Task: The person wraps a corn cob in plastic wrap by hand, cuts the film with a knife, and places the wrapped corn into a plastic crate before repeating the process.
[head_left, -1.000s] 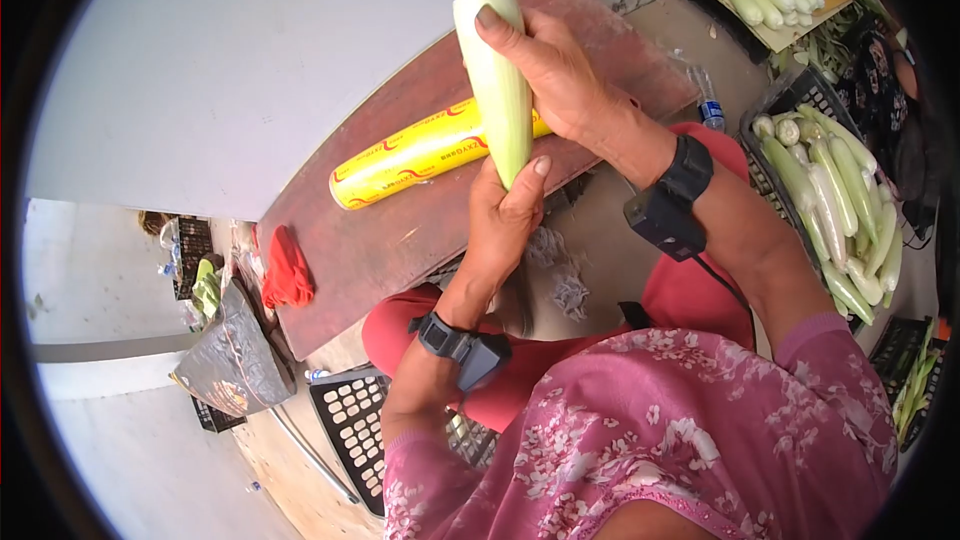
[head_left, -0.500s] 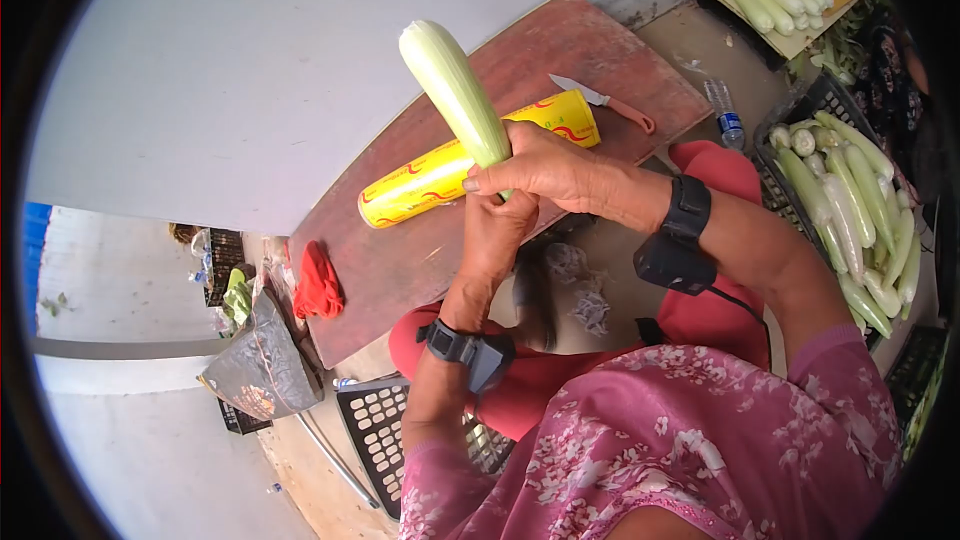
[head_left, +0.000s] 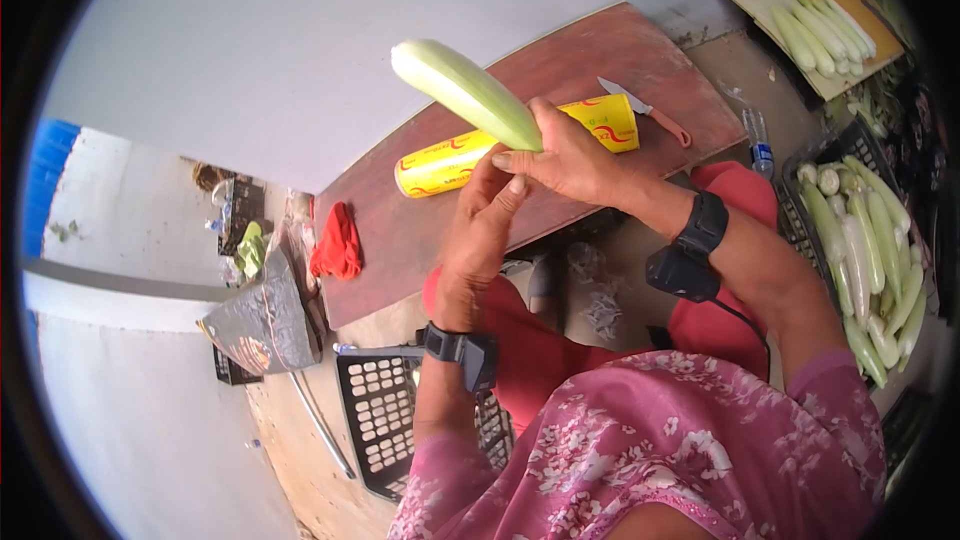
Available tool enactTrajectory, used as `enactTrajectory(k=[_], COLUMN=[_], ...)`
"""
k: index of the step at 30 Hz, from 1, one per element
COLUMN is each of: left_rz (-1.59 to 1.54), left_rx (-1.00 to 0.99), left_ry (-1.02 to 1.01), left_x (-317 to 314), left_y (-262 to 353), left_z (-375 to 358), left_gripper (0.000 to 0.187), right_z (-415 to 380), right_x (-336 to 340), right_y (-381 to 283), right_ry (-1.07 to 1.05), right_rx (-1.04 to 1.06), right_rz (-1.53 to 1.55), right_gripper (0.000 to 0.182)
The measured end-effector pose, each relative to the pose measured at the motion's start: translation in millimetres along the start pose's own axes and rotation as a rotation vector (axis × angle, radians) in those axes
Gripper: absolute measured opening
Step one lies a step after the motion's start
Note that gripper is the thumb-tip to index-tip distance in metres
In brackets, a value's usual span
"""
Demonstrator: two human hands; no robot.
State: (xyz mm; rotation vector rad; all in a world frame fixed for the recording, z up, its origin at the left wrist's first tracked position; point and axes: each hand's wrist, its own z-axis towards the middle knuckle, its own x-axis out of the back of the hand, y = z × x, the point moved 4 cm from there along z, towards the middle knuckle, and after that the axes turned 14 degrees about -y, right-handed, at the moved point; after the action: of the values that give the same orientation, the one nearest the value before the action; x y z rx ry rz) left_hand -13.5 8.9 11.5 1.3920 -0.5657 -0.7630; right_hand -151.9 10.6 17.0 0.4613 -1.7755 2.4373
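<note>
Pale squash is tipping over in the right hand!
The squash (head_left: 465,92), smooth, light green and faintly streaked, is hovering above the yellow roll (head_left: 435,168) on the red table (head_left: 380,250); the right hand (head_left: 580,155) is gripping its lower end, while the left hand (head_left: 480,235) is curling close by (whether it's gripping, I cannot tell). It's now leaning flatter than in the earlier frame.

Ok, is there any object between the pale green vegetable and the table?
Yes: the yellow roll lies on the table, behind the lower part of the vegetable in this view. The right hand grips the vegetable.
</note>
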Motion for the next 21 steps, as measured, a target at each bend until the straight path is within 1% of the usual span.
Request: enactTrajectory(k=[1, 3, 4, 5, 6, 8, 9, 12, 15, 18, 21], left_rz=[-0.213, -0.377, -0.458, -0.456, -0.471, -0.503, -0.478, -0.477, -0.491, -0.481, -0.431], left_rx=[-0.002, -0.058, -0.086, -0.095, -0.072, -0.028, -0.051, -0.029, -0.048, -0.142, -0.123], left_ry=[-0.168, -0.166, -0.167, -0.068, -0.044, 0.004, 0.072, 0.105, 0.207, 0.262, 0.301], left_x=[-7, -15, -20, -24, -26, -26, -27, -27, -27, -17, -16], left_y=[2, 5, 5, 2, -3, -13, -14, -20, -21, -18, -8], left_z=[-1, 0, 2, 3, 6, 14, 17, 13, 6, 7, -3], left_gripper=[0.064, 0.065, 0.065, 0.061, 0.060, 0.060, 0.061, 0.065, 0.061, 0.057, 0.053], right_z=[1, 2, 1, -1, -2, -6, -7, -10, -12, -16, -22], right_x=[0, 0, -1, -3, -4, -8, -10, -17, -21, -36, -46], right_y=[0, -2, -5, -9, -12, -13, -13, -18, -23, -22, -23], right_ry=[0.007, 0.003, 0.023, 0.043, 0.063, 0.029, 0.015, 0.039, -0.064, -0.127, -0.076], right_rx=[-0.012, -0.048, -0.014, 0.022, 0.061, 0.053, 0.049, 0.168, 0.135, 0.244, 0.365], right_rz=[-0.038, -0.104, -0.132, -0.158, -0.184, -0.241, -0.270, -0.433, -0.397, -0.513, -0.504], right_gripper=[0.053, 0.055, 0.054, 0.055, 0.055, 0.059, 0.062, 0.069, 0.071, 0.069, 0.067])
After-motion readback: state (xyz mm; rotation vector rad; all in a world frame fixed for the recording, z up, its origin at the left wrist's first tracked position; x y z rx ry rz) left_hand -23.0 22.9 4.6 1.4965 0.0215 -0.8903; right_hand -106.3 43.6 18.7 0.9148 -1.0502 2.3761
